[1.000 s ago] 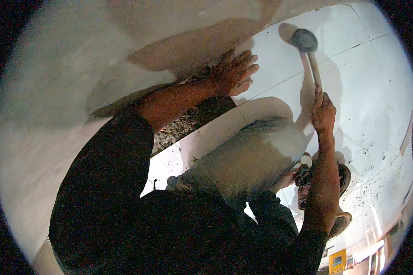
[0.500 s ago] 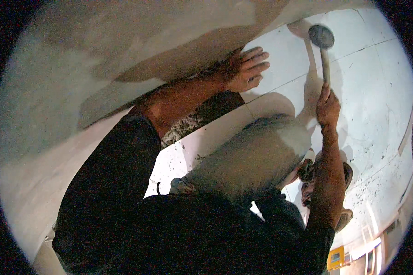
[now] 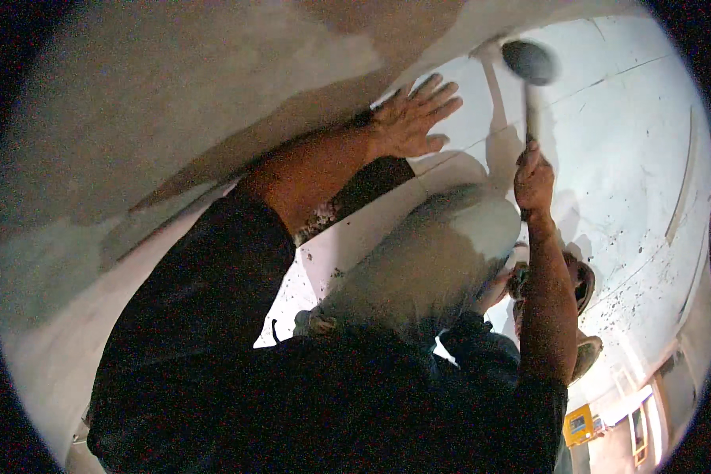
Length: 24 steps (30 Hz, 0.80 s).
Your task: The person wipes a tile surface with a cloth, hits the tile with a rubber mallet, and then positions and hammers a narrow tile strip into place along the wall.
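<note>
My right hand [image 3: 534, 182] is closed round the pale handle of a rubber mallet [image 3: 531, 63]. The mallet's round black head is blurred and hangs over the light floor tiles [image 3: 616, 118], close to the wall's foot. My left hand [image 3: 413, 118] has its fingers spread and lies at the tile edge beside the wall [image 3: 174, 95], holding nothing; whether its palm presses on the tile I cannot tell. Below its wrist, a dark gap [image 3: 367, 193] with rough crumbly material shows between the tiles and the wall.
My bent leg in grey trousers [image 3: 426, 253] takes up the middle. A shoe [image 3: 584, 355] shows beside my right forearm. Dark crumbs [image 3: 612, 308] are scattered over the tiles at right. A long thin strip [image 3: 682, 178] lies near the right edge. A yellow box [image 3: 578, 426] stands at lower right.
My right hand and the mallet have moved left, toward the wall, and the mallet head is now smeared by motion. My left hand's fingers have spread wider.
</note>
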Available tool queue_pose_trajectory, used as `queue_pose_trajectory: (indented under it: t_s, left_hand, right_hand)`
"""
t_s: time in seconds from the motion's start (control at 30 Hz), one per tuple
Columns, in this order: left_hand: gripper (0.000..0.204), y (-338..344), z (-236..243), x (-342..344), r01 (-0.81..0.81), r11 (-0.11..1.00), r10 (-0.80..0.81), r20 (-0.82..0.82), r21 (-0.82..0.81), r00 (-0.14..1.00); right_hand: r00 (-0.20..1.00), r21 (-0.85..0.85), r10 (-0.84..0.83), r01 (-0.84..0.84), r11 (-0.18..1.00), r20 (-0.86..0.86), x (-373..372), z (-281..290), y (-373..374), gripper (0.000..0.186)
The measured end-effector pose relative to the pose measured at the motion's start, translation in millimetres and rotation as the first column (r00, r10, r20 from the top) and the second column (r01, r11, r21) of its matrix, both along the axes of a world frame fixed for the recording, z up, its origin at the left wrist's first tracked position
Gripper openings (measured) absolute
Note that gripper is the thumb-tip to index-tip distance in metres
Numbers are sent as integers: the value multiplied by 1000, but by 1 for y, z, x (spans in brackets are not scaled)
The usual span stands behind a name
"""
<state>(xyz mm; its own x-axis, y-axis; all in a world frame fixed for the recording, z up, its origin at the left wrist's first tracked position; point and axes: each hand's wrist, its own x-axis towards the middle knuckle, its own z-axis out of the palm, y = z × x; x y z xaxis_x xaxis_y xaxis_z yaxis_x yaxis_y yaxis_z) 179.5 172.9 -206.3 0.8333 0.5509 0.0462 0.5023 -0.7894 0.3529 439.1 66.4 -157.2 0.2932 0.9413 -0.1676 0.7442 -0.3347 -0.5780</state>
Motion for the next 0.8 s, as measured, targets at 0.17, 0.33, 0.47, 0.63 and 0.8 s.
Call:
queue_pose_trajectory:
  t_s: [0.17,0.33,0.47,0.63,0.8]
  left_hand:
    - [77,2,7,-1,-21,999,19,-50,-28,999]
    - [78,2,2,0,14,1000,-12,-79,25,997]
    - [79,9,5,3,8,999,-10,-55,-42,998]
    - [81,14,6,1,26,999,-28,-76,-28,997]
    - [88,11,17,5,30,999,-35,-195,-30,980]
  right_hand:
    - [979,-73,-163,155,985,-124,-17,40,13,67]
    - [998,-73,-29,25,997,-58,4,2,-2,66]
    - [964,115,-121,151,982,-236,-1,-4,-11,48]
    - [977,-92,-115,100,991,-180,-11,45,0,44]
    - [998,-60,6,-10,998,-55,-6,17,-11,49]
